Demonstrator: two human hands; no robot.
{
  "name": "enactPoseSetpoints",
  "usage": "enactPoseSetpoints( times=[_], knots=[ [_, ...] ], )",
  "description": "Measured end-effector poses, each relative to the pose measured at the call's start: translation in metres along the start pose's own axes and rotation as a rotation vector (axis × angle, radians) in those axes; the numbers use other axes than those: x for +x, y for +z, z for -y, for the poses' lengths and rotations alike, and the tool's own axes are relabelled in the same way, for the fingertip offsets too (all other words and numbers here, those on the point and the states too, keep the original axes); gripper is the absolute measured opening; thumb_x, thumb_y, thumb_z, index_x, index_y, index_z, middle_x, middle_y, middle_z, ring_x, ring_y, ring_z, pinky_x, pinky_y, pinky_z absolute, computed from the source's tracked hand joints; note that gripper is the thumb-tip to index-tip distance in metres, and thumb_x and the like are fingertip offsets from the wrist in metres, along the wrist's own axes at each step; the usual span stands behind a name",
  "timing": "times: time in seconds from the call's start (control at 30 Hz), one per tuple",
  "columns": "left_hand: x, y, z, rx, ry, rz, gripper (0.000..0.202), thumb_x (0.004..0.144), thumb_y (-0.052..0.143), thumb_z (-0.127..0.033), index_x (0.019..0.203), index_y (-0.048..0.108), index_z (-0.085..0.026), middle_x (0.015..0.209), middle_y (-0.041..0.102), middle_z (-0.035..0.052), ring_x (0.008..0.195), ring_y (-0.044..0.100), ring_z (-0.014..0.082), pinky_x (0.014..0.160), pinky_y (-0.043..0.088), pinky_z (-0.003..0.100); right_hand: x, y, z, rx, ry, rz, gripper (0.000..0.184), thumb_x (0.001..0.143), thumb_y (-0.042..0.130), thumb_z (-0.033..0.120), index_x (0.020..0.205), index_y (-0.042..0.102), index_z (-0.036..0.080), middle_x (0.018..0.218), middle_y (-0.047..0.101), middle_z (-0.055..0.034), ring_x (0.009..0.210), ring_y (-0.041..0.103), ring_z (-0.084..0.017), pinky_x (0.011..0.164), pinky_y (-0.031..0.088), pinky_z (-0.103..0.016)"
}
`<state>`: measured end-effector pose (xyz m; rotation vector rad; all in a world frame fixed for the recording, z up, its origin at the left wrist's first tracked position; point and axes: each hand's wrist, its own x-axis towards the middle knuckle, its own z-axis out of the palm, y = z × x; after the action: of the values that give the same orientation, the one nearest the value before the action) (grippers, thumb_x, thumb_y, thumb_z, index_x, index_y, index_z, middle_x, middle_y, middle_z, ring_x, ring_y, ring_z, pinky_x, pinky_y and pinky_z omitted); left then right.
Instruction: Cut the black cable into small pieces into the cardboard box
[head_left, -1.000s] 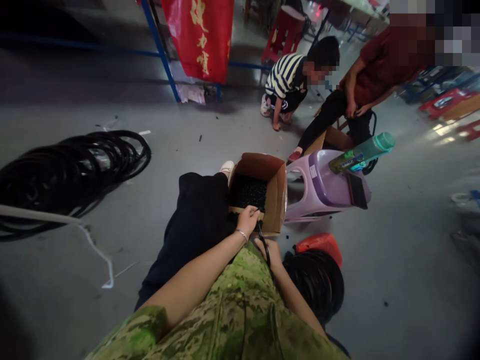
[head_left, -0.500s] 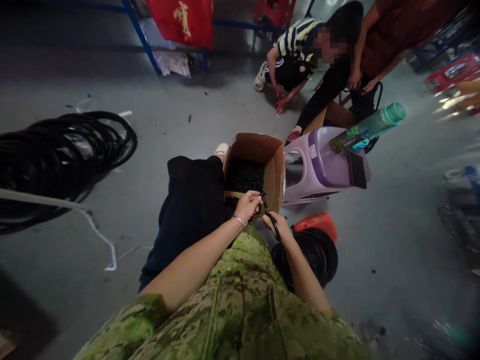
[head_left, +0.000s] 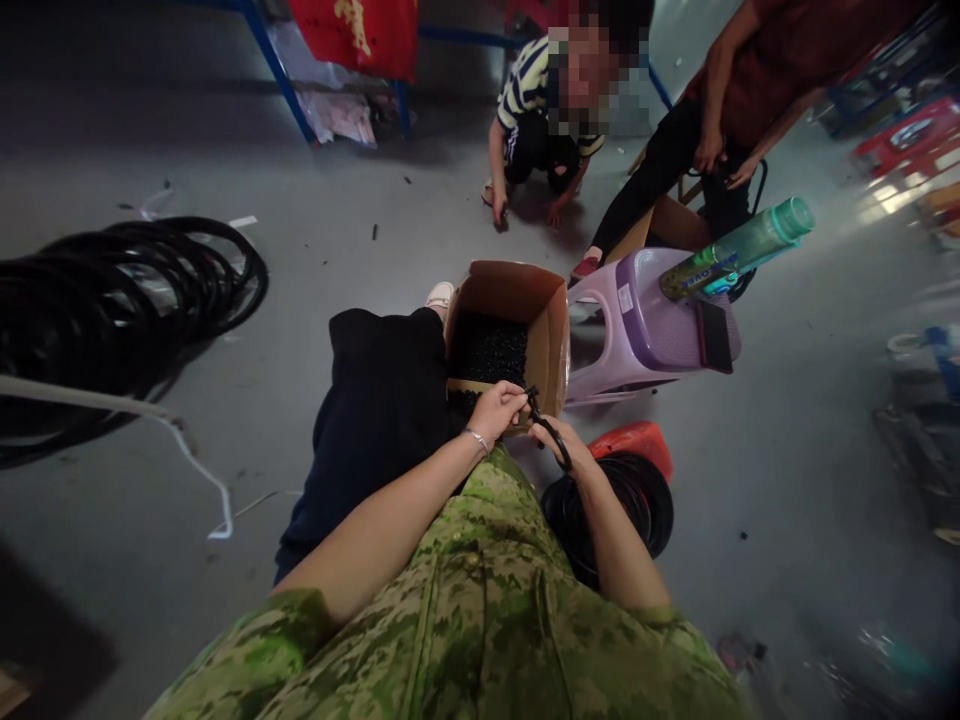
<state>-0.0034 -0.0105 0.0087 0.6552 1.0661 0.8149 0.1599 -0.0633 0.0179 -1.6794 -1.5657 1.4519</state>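
Over the near edge of a cardboard box (head_left: 553, 330), both of my hands work close together. A pair of black-handled scissors (head_left: 553, 437) is in my right hand (head_left: 564, 440), one handle loop standing out over the thumb side. My left hand (head_left: 501, 408), with a bracelet at the wrist, pinches a small black piece (head_left: 532, 393) at the scissors' tip; its exact kind is too small to make out. Inside the box lies a heap of small black pieces (head_left: 491, 350). My right fingers are partly hidden behind the scissors.
A lilac stool (head_left: 649, 320) bears a green bottle (head_left: 750, 245) and a dark phone (head_left: 715, 338). Coiled black hose (head_left: 622, 505) lies by my right forearm, larger coils (head_left: 150, 290) at left. One person squats (head_left: 536, 140) ahead; another sits (head_left: 757, 90) at upper right.
The scissors' handles have spread wider apart in my right hand. My left hand stays almost in place. The squatting person has shifted left, one hand now lifted off the floor.
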Motion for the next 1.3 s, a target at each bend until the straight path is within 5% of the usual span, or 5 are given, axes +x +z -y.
enactPoseSetpoints(
  times=[0.37, 0.87, 1.13, 1.3],
  knots=[
    [-0.003, -0.001, -0.008, 0.042, -0.011, 0.009, 0.02, 0.066, 0.073, -0.026, 0.072, 0.058, -0.014, 0.054, 0.062, -0.0026, 0.039, 0.043, 0.0039, 0.04, 0.03, 0.017, 0.01, 0.007, -0.028, -0.191, 0.015, -0.121, 0.06, 0.078, 0.049, 0.073, 0.065, 0.06, 0.016, 0.055, 0.052, 0.0009, 0.054, 0.046, -0.011, 0.052, 0.034, -0.021],
    [-0.001, 0.002, -0.003, 0.09, -0.121, -0.085, 0.014, 0.074, 0.068, -0.018, 0.075, 0.055, -0.014, 0.055, 0.061, -0.0027, 0.037, 0.045, 0.0045, 0.038, 0.03, 0.016, -0.01, 0.047, -0.024, -0.202, 0.118, -0.354, 0.056, 0.08, 0.049, 0.068, 0.053, 0.051, 0.019, 0.043, 0.047, 0.0017, 0.043, 0.045, -0.012, 0.047, 0.032, -0.022],
    [0.002, 0.0, 0.002, 0.13, -0.036, -0.145, 0.014, 0.072, 0.067, -0.025, 0.073, 0.056, -0.016, 0.053, 0.058, -0.0045, 0.038, 0.04, 0.0041, 0.042, 0.028, 0.017, -0.007, 0.036, -0.017, -0.362, 0.122, -0.339, 0.061, 0.08, 0.047, 0.071, 0.052, 0.055, 0.019, 0.044, 0.051, -0.0003, 0.049, 0.049, -0.013, 0.051, 0.035, -0.022],
    [0.003, -0.002, 0.002, 0.166, 0.006, -0.124, 0.013, 0.07, 0.068, -0.025, 0.07, 0.059, -0.016, 0.053, 0.059, -0.003, 0.045, 0.048, 0.0076, 0.05, 0.035, 0.019, 0.001, 0.021, -0.011, -0.274, 0.179, -0.173, 0.058, 0.083, 0.046, 0.07, 0.06, 0.059, 0.019, 0.05, 0.058, -0.001, 0.05, 0.055, -0.013, 0.053, 0.039, -0.022]
  ],
)
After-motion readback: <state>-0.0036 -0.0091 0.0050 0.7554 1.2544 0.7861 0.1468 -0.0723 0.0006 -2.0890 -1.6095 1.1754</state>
